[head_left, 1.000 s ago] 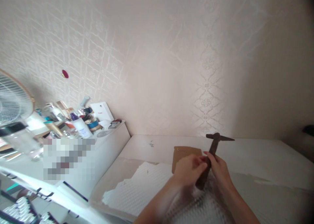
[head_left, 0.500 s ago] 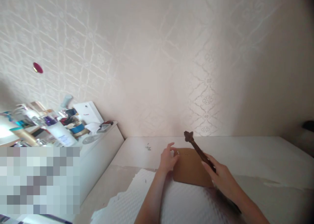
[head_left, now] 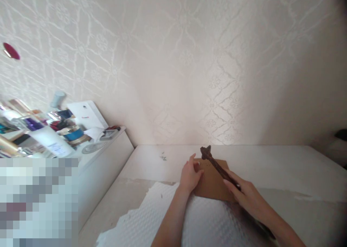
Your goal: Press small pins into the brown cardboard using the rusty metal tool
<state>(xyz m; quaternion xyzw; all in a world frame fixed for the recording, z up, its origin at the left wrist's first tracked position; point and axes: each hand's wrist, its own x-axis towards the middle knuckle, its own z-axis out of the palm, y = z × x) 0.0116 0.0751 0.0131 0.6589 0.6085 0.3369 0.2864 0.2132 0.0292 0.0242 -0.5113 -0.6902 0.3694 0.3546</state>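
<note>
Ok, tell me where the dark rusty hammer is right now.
The dark rusty hammer is right of centre in the head view, held in the right hand, its head above the brown cardboard piece near the left hand.

Soft, washed-out daylight, slight blur throughout, dark vignetting at the right edge.

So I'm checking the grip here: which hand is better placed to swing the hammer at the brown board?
The right hand: it holds the hammer above the brown board. The left hand just rests on the board's edge.
</note>
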